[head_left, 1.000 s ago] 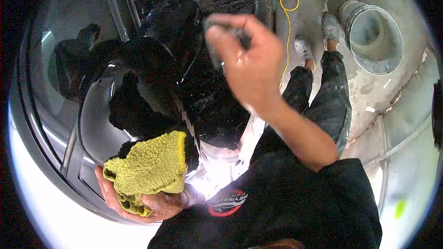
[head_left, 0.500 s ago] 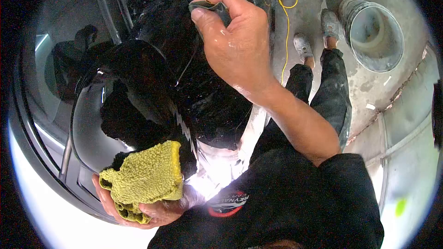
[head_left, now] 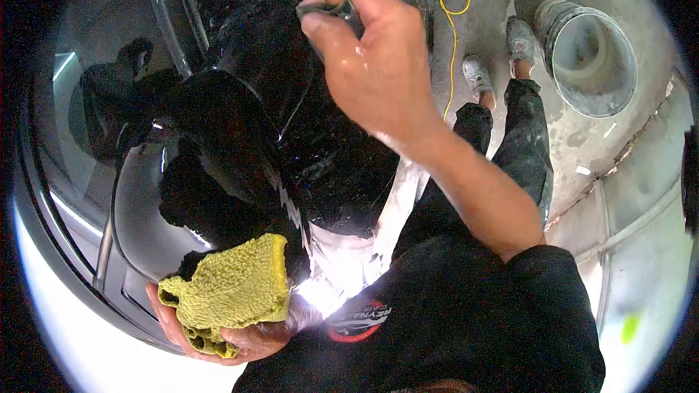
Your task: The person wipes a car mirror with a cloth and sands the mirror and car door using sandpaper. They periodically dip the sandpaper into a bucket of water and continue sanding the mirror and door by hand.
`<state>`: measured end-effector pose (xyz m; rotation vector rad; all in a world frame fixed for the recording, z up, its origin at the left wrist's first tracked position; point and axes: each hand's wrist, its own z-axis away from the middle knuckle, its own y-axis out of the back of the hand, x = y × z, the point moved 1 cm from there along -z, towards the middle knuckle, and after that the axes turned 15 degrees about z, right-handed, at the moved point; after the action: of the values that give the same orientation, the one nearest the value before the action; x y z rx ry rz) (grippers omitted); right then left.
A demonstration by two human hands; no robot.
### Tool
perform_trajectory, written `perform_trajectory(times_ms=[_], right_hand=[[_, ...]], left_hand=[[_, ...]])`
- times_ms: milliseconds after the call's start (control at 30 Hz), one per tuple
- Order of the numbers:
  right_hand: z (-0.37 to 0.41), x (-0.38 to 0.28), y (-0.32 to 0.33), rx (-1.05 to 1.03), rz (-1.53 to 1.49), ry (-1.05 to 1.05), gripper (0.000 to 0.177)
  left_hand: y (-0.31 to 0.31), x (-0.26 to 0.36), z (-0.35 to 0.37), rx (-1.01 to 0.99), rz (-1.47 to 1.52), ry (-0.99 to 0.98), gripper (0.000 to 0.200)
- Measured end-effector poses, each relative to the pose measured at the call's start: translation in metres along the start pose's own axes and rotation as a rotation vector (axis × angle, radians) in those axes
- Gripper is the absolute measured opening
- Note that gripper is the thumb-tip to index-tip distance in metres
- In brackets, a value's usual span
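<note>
My right hand [head_left: 378, 65] pinches a thin, dark grey folded sheet [head_left: 331, 11] between thumb and fingers, over a glossy black car panel [head_left: 247, 36]. Its fingertips sit near the panel's upper part; whether the sheet touches the surface I cannot tell. At the lower left, my left hand [head_left: 251, 342] holds a folded yellow-green fluffy cloth [head_left: 233, 287] from below, with fingers curled round its edge. The cloth lies beside a rounded, shiny black part [head_left: 138, 211]. Wet-looking patches and reflections show on the dark surfaces.
A bucket [head_left: 557, 14] with whitish residue stands on the concrete floor [head_left: 575, 153] at the upper right. A yellow cord [head_left: 453, 51] runs along the floor, looped near the top. Two legs in dark trousers [head_left: 524, 138] with light shoes [head_left: 520, 36] are between cord and bucket.
My left hand and the cloth have moved slightly down. My right hand has shifted a little, still pinching the sheet, and its forearm has moved slightly right.
</note>
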<state>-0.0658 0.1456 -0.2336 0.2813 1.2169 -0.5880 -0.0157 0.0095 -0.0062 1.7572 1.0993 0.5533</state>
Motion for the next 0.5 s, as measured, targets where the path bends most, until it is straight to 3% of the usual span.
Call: perform_trajectory(times_ms=[167, 400, 433, 500], right_hand=[[0.006, 0.005, 0.0, -0.011, 0.011, 0.002, 0.01], [-0.037, 0.003, 0.013, -0.175, 0.123, 0.329, 0.008], [-0.044, -0.002, 0.013, -0.169, 0.156, 0.468, 0.009], [-0.051, -0.003, 0.014, -0.201, 0.168, 0.495, 0.009]], left_hand=[[0.003, -0.004, 0.001, 0.006, -0.016, -0.014, 0.074], [0.004, 0.003, 0.002, -0.063, -0.047, -0.004, 0.073], [0.004, 0.002, 0.001, -0.075, -0.038, 0.005, 0.073], [0.008, 0.007, -0.002, -0.145, -0.083, 0.029, 0.073]])
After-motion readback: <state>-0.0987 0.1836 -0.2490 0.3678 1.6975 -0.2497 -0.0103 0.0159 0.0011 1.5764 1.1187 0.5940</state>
